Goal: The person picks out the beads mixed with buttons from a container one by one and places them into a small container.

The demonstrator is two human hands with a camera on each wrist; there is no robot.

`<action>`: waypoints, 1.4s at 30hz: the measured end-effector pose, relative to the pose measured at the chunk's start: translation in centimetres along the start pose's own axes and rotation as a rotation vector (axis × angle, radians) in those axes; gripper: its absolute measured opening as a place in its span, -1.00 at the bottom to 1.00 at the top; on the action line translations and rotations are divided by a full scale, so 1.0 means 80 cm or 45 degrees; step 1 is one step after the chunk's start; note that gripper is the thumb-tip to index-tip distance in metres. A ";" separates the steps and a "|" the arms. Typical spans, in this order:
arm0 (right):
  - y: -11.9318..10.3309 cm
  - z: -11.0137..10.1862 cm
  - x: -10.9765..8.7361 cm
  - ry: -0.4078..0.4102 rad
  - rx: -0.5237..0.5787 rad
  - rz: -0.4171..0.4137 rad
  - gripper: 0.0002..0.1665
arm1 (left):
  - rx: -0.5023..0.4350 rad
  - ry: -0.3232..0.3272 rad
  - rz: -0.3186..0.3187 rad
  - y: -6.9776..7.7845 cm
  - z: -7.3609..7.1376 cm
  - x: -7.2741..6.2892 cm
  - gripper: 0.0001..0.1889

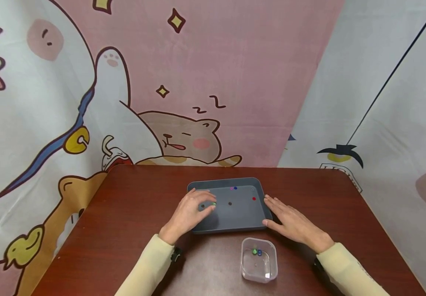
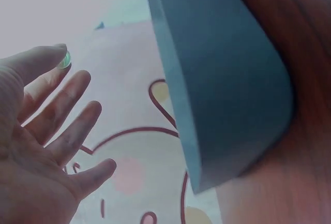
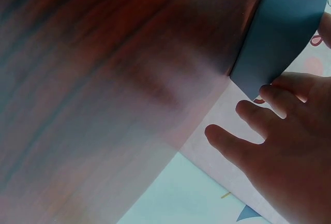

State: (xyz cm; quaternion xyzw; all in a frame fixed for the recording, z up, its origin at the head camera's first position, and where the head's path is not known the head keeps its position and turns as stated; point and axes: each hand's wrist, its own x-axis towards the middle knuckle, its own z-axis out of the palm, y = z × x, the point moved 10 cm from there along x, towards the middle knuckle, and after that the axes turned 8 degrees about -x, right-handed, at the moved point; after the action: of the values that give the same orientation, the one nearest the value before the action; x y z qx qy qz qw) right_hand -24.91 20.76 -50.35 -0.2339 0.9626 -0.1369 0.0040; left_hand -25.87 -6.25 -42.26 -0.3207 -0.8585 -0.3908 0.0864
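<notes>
Delicately, a left hand [image 1: 190, 209] pinches a green marble [image 1: 214, 204] above the left side of the tray [image 1: 235, 217], a thumb-and-finger grip apparently suited to something so small; the right hand [image 1: 295, 223], grip empty, fingers extended, lies at the tray's right rim, seemingly for steadiness.

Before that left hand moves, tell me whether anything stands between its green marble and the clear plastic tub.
Only the near rim of the gray tray and the wall of the clear plastic tub lie between. Nothing else visible blocks the green marble pinched in the left hand.
</notes>
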 end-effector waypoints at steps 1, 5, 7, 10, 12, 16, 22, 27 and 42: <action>0.000 0.000 0.000 -0.002 0.001 0.002 0.01 | 0.006 -0.001 0.017 0.006 0.001 0.000 -0.82; 0.000 0.000 0.000 -0.004 -0.005 0.004 0.02 | 0.012 -0.036 0.070 0.029 0.012 -0.002 -0.84; 0.000 0.000 0.000 -0.006 -0.007 0.005 0.02 | 0.011 -0.073 0.099 0.040 0.022 -0.004 -0.85; 0.000 0.000 0.000 -0.008 -0.006 0.013 0.02 | 0.000 -0.141 0.128 0.054 0.038 -0.007 -0.86; 0.000 0.000 0.000 -0.007 -0.003 0.015 0.00 | -0.020 -0.174 0.144 0.063 0.047 -0.009 -0.85; 0.000 0.001 0.000 -0.011 -0.004 0.023 0.00 | -0.035 -0.212 0.162 0.079 0.057 -0.013 -0.83; 0.000 0.002 -0.001 -0.026 0.002 0.037 0.00 | -0.054 -0.208 0.222 0.096 0.065 -0.017 -0.82; 0.000 0.001 -0.001 -0.026 -0.002 0.037 0.00 | -0.105 -0.209 0.306 0.109 0.074 -0.022 -0.82; 0.000 0.001 -0.001 -0.026 -0.012 0.039 -0.01 | -0.161 -0.485 0.461 0.135 0.121 -0.043 -0.78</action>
State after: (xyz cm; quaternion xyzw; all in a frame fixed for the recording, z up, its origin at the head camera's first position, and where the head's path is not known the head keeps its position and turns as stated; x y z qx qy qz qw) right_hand -24.82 20.77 -50.43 -0.2205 0.9666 -0.1300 0.0149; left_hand -15.49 4.40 -43.57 -0.5415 -0.7618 -0.3544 -0.0282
